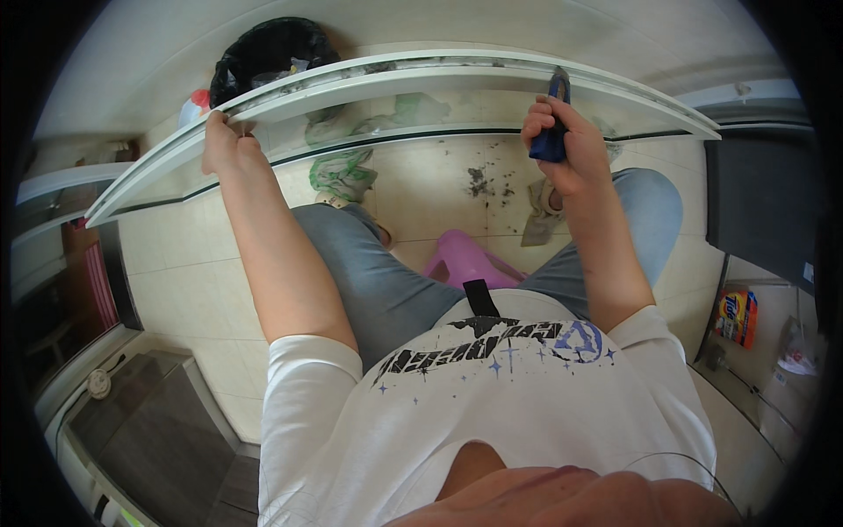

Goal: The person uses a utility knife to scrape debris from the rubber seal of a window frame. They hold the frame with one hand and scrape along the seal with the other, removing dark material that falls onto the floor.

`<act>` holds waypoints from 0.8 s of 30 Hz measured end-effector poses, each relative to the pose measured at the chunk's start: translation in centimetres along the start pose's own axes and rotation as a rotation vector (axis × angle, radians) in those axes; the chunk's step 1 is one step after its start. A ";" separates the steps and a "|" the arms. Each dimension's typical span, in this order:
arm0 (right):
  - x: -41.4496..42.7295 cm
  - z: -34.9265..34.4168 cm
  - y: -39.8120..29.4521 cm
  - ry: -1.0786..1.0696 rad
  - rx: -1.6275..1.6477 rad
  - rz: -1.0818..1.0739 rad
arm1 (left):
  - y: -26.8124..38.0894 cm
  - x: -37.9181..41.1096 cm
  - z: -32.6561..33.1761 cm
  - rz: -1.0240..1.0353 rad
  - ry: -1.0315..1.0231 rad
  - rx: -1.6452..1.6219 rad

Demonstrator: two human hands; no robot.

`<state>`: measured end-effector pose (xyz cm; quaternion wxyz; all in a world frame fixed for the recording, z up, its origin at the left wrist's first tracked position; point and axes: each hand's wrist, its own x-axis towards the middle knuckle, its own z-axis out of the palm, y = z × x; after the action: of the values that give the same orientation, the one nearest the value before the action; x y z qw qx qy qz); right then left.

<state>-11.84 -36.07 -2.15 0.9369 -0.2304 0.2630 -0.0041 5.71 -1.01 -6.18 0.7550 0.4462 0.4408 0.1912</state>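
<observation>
A glazed panel with a white frame (454, 78) spans the view in front of me, its edge groove facing up. Dark grime (379, 67) lies along parts of that groove. My left hand (230, 143) grips the frame's near edge towards its left end. In my right hand (571, 141) is a blue-handled hand tool (548, 143), held upright in a closed fist. Its narrow grey tip meets the groove right of the middle; the exact kind of tool is unclear.
Dark crumbs (479, 181) are scattered on the tiled floor (421, 174), near a green-and-white plastic bag (342, 172) and a beige cloth (541, 221). A pink plastic stool (467, 257) is under me. Behind the panel stands a black-lined bin (273, 49). A dark appliance (757, 197) is right.
</observation>
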 end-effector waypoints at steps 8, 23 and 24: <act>1.9 4.9 6.0 0.175 -0.223 -0.217 | -0.5 -0.3 0.5 0.066 -0.034 -0.046; 0.5 3.9 5.0 0.140 -0.223 -0.189 | -0.2 -0.2 0.5 -0.011 0.044 0.062; 0.6 3.5 4.8 0.122 -0.192 -0.182 | 0.0 0.4 0.5 -0.013 0.043 0.067</act>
<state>-10.12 -30.35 -1.89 0.8886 -0.3411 0.2966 -0.0781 6.33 -0.98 -6.33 0.7311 0.4641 0.4662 0.1809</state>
